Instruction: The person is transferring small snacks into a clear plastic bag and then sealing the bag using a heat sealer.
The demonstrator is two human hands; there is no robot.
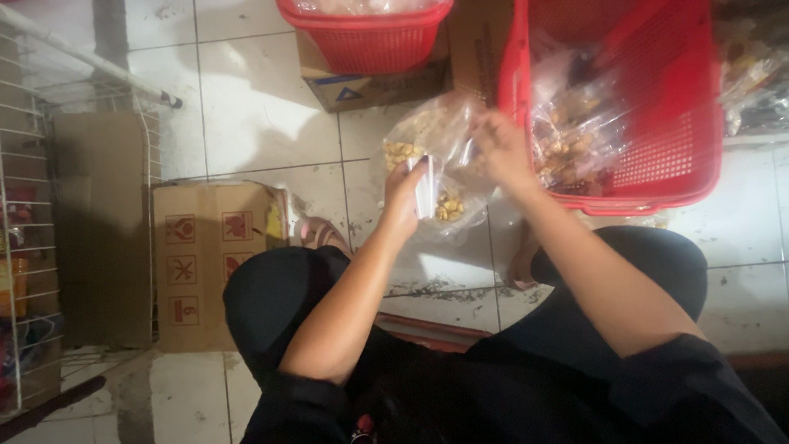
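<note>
While the person sits low over the tiled floor (246, 99), both hands meet on a clear plastic bag of yellowish snacks (427, 136) held up between the knees. The left hand (405, 191) pinches a small white piece (426, 187), possibly a folded strip or label, against the bag's lower front. The right hand (501, 148) is blurred, but its fingers seem closed on the bag's upper edge. Just beyond the right hand stands a large red basket (690, 164) holding more filled bags (575, 136). Beyond the left hand, a smaller red basket (370, 41) rests on a cardboard box (362, 86). Another box (205, 263) sits outside the left arm.
</note>
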